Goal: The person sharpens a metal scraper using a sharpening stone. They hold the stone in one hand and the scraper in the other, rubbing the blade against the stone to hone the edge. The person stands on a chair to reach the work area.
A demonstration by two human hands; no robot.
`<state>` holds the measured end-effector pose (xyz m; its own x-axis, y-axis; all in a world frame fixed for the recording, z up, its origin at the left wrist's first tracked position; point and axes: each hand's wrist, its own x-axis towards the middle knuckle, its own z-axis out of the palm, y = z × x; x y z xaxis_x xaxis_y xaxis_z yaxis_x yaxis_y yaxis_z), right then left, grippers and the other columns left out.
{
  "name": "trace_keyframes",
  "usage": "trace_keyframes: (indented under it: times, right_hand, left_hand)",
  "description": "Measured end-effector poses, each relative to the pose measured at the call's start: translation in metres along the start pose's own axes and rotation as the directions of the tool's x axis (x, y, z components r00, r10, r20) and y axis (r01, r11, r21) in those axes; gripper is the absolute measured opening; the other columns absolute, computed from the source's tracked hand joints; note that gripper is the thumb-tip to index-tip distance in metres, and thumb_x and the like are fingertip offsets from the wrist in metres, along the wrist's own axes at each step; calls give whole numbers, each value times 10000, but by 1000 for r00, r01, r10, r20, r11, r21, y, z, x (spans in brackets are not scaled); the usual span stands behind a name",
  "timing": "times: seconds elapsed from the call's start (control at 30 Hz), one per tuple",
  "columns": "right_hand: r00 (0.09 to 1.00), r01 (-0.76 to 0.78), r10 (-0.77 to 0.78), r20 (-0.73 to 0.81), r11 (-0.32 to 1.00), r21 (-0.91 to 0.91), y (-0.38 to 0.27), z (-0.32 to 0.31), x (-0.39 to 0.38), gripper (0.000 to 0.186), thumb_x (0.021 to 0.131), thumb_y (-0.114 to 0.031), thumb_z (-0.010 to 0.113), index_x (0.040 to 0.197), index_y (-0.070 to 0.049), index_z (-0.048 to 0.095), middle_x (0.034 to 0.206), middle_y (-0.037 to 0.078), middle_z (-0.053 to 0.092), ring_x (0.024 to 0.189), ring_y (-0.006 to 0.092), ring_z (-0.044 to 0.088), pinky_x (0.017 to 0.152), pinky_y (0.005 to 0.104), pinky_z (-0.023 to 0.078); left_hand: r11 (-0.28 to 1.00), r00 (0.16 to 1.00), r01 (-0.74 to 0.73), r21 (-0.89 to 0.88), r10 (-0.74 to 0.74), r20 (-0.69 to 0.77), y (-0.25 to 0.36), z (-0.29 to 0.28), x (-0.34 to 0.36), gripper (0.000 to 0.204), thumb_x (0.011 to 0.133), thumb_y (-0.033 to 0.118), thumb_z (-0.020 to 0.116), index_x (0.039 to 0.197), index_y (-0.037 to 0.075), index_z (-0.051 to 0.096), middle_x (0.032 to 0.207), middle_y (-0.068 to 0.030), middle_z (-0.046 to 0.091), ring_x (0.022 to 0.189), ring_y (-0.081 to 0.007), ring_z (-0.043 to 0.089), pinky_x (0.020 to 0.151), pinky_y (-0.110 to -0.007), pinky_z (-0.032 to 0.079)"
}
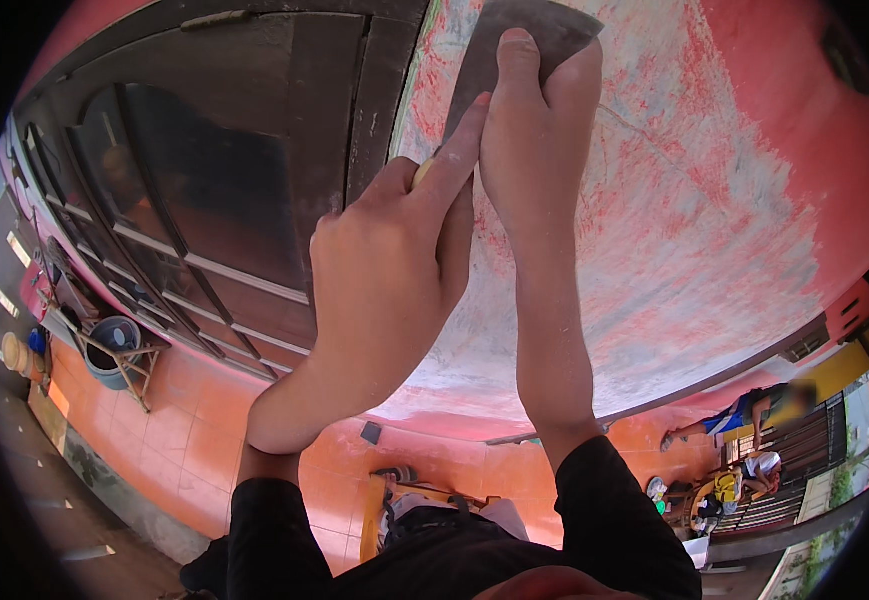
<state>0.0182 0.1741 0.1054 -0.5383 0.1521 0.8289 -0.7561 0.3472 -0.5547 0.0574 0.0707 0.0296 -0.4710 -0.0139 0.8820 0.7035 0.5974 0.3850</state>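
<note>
A grey metal scraper with a pale yellow handle is held up at the top of the view, against a wall patched white and grey over pink. My left hand is closed round the handle, its index finger lying along the blade. My right hand grips the broad blade, thumb on its face, right beside the left index finger. A dark wooden window frame borders the patched area on the left.
Below is orange tiled floor with a yellow stand under me. A tub in a wooden frame sits at the left. At the lower right, a person in blue shorts is near another person and some items.
</note>
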Motion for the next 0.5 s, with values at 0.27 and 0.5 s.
trace_keyframes:
  times: [0.27,0.5]
  right_hand:
    - [1000,16,-15,-23,998,53,13,0,-18,407,1123,-224,464,1324,128,430,1245,315,601,1216,411,618,1058,484,471]
    - [978,-193,202,-48,971,141,4,-1,-7,274,1083,-207,579,1234,22,572,1166,112,676,1071,182,618,990,363,501]
  left_hand:
    - [997,996,55,58,-58,67,12,-9,-16,551,986,94,676,1524,206,646,714,-108,607,559,-305,655,518,-427,512]
    - [995,994,78,62,-82,68,24,-11,-3,514,983,30,663,1483,148,673,804,-157,672,648,-358,689,599,-447,540]
